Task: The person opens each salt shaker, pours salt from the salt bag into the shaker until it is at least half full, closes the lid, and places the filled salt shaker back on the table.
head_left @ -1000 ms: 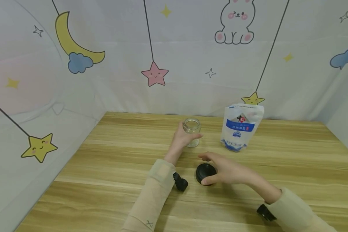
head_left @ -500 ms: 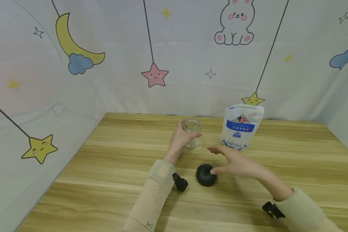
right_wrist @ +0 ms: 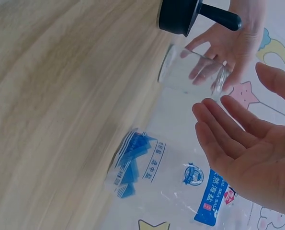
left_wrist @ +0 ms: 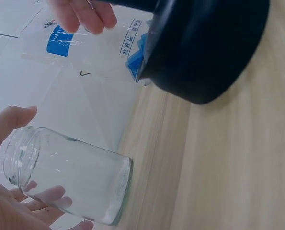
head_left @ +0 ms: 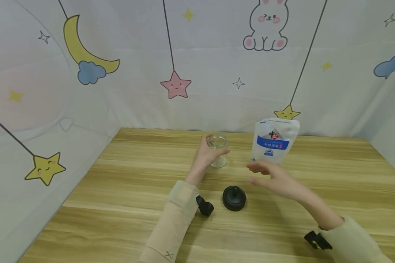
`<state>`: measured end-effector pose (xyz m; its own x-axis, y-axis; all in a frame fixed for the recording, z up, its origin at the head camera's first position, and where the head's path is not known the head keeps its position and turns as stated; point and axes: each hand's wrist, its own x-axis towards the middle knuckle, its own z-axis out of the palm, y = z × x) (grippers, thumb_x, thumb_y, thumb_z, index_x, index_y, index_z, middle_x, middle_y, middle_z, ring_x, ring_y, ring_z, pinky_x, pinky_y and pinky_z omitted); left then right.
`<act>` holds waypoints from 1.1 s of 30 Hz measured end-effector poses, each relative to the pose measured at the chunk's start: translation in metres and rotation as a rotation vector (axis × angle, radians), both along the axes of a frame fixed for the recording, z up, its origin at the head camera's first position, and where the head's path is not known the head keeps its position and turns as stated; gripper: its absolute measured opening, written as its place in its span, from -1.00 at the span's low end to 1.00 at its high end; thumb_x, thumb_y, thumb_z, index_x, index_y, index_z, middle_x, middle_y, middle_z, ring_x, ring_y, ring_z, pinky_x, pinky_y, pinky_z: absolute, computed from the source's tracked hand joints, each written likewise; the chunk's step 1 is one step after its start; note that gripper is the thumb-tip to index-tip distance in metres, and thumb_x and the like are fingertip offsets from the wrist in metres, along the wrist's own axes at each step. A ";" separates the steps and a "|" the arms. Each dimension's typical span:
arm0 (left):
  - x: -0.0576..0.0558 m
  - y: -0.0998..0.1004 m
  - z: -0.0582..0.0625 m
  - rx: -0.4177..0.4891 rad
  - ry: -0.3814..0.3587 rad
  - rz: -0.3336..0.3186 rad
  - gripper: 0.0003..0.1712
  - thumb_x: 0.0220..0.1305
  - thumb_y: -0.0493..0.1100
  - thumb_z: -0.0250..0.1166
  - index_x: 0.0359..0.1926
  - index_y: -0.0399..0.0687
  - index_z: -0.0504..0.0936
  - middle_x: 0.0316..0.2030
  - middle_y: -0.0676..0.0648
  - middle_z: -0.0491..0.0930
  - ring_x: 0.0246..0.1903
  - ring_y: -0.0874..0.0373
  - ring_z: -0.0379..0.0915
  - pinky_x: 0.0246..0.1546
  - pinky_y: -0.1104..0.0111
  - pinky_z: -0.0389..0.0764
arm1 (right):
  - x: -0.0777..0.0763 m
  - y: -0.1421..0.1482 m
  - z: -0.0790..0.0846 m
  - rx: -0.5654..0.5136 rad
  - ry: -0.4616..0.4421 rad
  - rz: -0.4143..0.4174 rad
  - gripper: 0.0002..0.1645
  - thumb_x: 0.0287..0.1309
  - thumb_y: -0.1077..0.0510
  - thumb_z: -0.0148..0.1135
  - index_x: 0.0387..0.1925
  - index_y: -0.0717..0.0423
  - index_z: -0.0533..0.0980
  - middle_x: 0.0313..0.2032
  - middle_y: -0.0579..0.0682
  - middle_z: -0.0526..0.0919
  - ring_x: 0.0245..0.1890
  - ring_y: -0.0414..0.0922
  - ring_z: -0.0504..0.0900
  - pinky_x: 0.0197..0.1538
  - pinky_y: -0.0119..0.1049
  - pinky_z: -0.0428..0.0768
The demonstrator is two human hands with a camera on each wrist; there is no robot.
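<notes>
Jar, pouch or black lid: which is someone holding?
The clear glass jar: the left hand curls around it. The black lid lies free on the table, and the right hand near the pouch grips nothing.

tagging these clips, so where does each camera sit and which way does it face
Head: on the head, facing forward and down over the table; left hand, right hand and sleeves show.
Left wrist: worn there, facing the jar; both hands partly show.
Right wrist: worn there, facing pouch and jar; both hands show.
Wrist views share jar and pouch.
</notes>
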<state>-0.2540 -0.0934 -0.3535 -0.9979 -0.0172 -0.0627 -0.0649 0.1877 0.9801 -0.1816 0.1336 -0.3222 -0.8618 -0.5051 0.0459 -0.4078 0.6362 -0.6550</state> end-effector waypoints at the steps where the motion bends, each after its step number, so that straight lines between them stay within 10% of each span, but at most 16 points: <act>1: 0.000 0.000 0.000 -0.003 0.000 0.001 0.05 -0.02 -0.07 0.50 0.42 0.10 0.10 0.43 -0.20 0.14 0.36 -0.20 0.16 0.31 -0.09 0.31 | 0.000 0.001 0.000 -0.006 0.001 -0.010 -0.44 0.28 -0.06 0.18 0.20 0.15 0.43 0.14 0.22 0.56 0.16 0.17 0.51 0.24 0.14 0.45; 33: 0.003 0.000 0.015 0.037 0.082 0.068 -0.05 0.04 -0.05 0.48 0.39 0.06 0.17 0.39 -0.12 0.21 0.42 -0.09 0.09 0.41 0.02 0.21 | 0.000 0.037 0.004 -0.062 -0.039 -0.219 -0.45 0.34 -0.01 0.11 0.21 0.27 0.40 0.16 0.29 0.52 0.18 0.25 0.46 0.18 0.17 0.48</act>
<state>-0.2509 -0.0938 -0.3383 -0.9963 -0.0845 0.0173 0.0045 0.1493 0.9888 -0.1820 0.1702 -0.3178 -0.9523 -0.3032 0.0352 -0.2378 0.6646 -0.7083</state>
